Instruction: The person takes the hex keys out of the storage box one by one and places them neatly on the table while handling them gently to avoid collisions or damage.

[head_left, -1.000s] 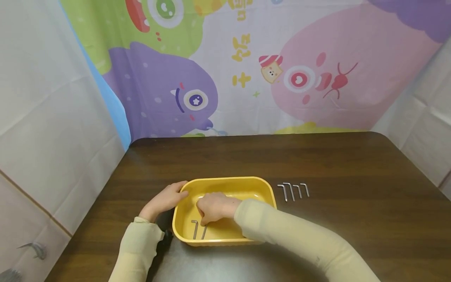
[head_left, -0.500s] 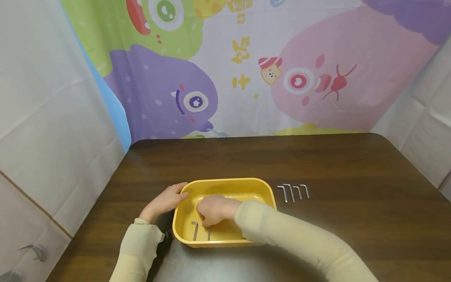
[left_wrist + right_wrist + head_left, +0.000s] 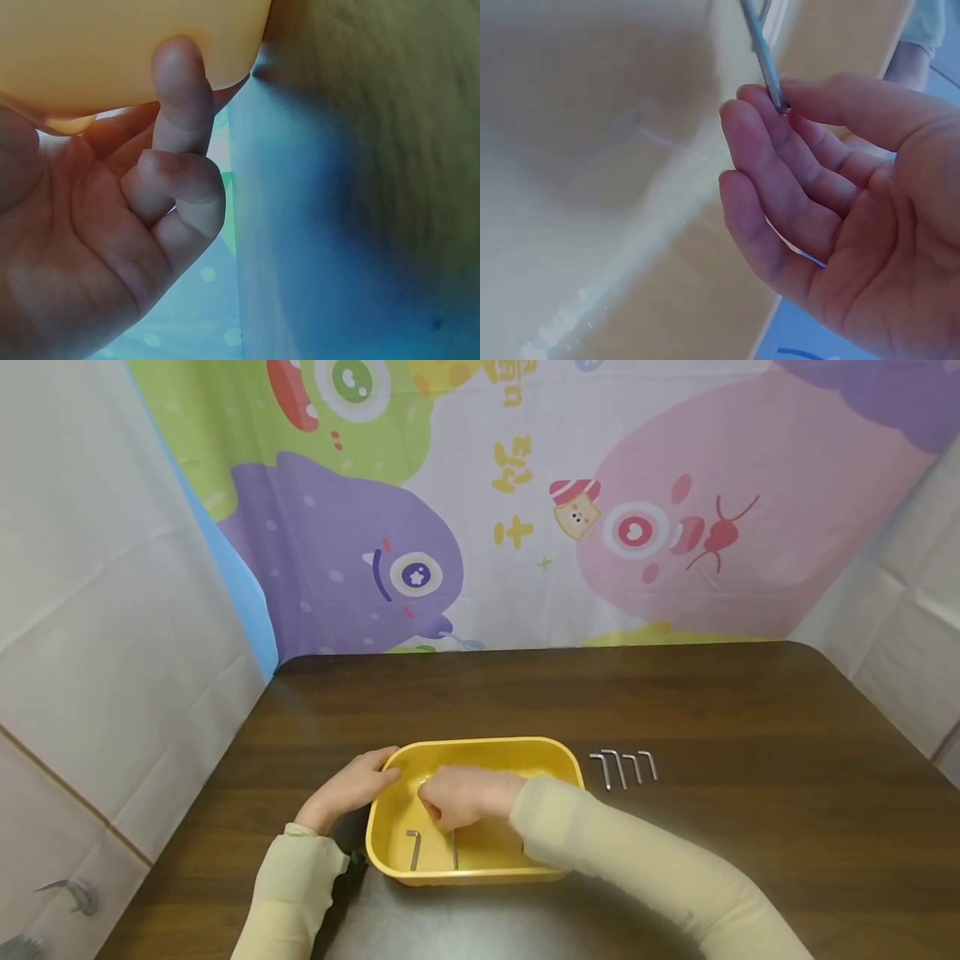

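Observation:
A yellow plastic tub (image 3: 480, 877) stands near the front of the table. My left hand (image 3: 352, 790) grips its left side, thumb over the rim; in the left wrist view, fingers touch the tub's outer wall (image 3: 90, 52). Inside the tub, my right hand (image 3: 461, 797) pinches a silver hex key (image 3: 761, 56) by one end between thumb and fingertips, as the right wrist view shows. The key's other end points toward the tub's near wall, and the hand hides part of it. Left of it, a second hex key (image 3: 416, 850) lies on the tub's floor.
Several hex keys (image 3: 619, 770) lie side by side on the brown table (image 3: 735, 718), right of the tub. A cartoon-printed curtain (image 3: 517, 593) hangs behind the table. A dark object (image 3: 351, 870) sits by the left sleeve.
My right hand has shifted slightly right with the hex key, whose free end has moved right, away from the other key. My left hand has stayed on the rim.

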Tool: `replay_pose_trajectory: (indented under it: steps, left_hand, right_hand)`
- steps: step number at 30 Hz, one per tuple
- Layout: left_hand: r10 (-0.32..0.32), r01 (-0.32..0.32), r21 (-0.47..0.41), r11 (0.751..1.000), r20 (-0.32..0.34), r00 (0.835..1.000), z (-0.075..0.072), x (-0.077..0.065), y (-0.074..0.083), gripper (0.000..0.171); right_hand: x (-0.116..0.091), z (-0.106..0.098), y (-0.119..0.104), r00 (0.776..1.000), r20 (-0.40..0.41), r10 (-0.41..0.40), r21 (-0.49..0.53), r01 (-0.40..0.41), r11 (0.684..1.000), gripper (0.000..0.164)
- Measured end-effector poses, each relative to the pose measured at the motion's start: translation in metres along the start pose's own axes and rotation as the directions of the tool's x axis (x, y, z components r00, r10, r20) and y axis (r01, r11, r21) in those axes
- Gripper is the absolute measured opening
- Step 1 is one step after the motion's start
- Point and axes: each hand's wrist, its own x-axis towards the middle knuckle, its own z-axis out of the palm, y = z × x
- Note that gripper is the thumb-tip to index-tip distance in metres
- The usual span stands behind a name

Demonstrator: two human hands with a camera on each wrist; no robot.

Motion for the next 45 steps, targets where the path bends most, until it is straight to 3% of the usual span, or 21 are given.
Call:
replay_pose_trajectory:
  steps: [22, 34, 45]
  left_hand:
    - [-0.02, 0.02, 0.024, 1.0, 0.0, 1.0, -0.002, 0.002, 0.004, 0.02]
    - [-0.018, 0.018, 0.027, 0.999, 0.003, 1.0, -0.002, 0.0, 0.004, 0.022]
    - [-0.028, 0.028, 0.02, 0.999, 0.003, 1.0, -0.001, -0.001, 0.003, 0.02]
  right_hand:
    - [-0.031, -0.04, 0.019, 0.999, -0.053, -0.013, 0.125, 0.02, 0.992, 0.012]
    - [-0.054, -0.052, 0.029, 0.981, -0.191, -0.02, 0.171, 0.053, 0.984, 0.011]
    - [-0.075, -0.053, 0.041, 0.958, -0.284, 0.036, 0.255, 0.039, 0.966, 0.009]
